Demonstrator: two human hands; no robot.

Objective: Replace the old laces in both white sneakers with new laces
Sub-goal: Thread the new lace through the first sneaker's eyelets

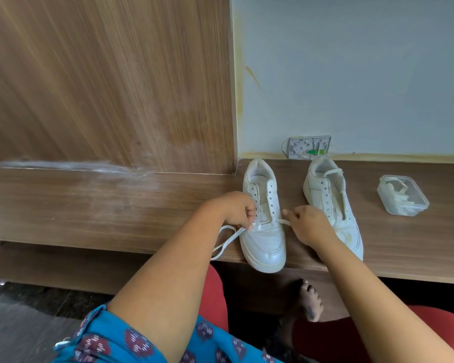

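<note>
Head view. Two white sneakers stand toes toward the person on a wooden ledge (pixel 116 210). At the left sneaker (pixel 264 226), the left hand (pixel 237 209) pinches a white lace (pixel 227 241) beside the lowest eyelets; its free length trails off the ledge edge. The right hand (pixel 308 225) pinches the lace's other end on the shoe's opposite side. The right sneaker (pixel 333 203) stands just beside, a lace loose across its opening. A clear plastic container (pixel 401 195) holding pale laces sits farther right.
</note>
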